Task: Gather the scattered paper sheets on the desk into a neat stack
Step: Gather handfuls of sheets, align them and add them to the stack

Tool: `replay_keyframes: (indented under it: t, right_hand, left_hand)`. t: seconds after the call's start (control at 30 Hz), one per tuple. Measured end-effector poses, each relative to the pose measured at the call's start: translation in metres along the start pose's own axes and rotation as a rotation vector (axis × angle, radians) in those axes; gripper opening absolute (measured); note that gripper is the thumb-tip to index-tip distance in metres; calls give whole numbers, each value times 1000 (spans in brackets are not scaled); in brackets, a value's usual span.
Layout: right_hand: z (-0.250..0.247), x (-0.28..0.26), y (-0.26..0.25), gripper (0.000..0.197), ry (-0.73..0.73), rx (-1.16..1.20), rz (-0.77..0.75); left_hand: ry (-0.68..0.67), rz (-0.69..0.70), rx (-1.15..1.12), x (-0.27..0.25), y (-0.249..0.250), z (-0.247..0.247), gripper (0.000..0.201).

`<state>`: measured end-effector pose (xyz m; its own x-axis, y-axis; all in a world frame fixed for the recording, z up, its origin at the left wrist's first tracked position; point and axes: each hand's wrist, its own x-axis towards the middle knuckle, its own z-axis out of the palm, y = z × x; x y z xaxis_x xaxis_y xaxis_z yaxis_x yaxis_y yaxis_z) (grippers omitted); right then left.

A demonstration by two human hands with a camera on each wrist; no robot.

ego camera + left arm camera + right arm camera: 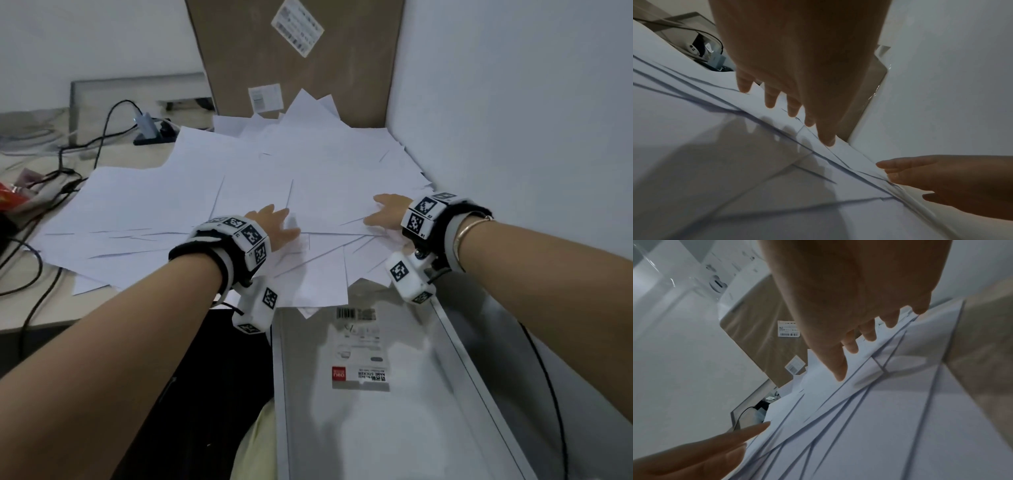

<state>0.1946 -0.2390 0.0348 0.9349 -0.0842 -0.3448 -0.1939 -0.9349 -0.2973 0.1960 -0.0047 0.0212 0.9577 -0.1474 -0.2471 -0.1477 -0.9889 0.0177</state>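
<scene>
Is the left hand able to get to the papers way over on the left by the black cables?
Probably yes. The left hand is open above the paper sheets, and nothing lies on them between it and the black cables.

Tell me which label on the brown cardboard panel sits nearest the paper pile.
The small white label low on the cardboard panel, just above the paper sheets. The larger tilted label sits near the top.

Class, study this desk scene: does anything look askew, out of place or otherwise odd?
Yes. The paper sheets lie fanned at many angles, overlapping. Some hang over the desk's near edge above a clear plastic bin, and some lean against the cardboard panel. Both the left hand and right hand rest flat on them.
</scene>
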Motion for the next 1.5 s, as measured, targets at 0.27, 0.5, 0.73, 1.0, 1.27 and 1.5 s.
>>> replay_keyframes:
  t: [0.27,0.5,0.73,1.0,1.27,1.5]
  right_hand:
    - [12,19,3,76,-31,-199,-4]
    - [31,-3,-4,83,-108,-258,-81]
    - [41,-49,-21,78,-184,-245,-206]
    - [48,-81,-30,74,-223,-135,-302]
    - [10,-41,16,60,106,396,12]
    - [-15,3,24,55,93,675,207]
  left_hand:
    - [-89,54,100,25,0,8,44]
    - [-111,21,-191,25,-7,4,52]
    - [-38,-96,-443,14,-16,3,70]
    - [-140,-105,-178,-15,5,4,56]
    - [-152,-147,-261,-12,-8,3,57]
    - [-153,-138,-342,-4,-17,-1,55]
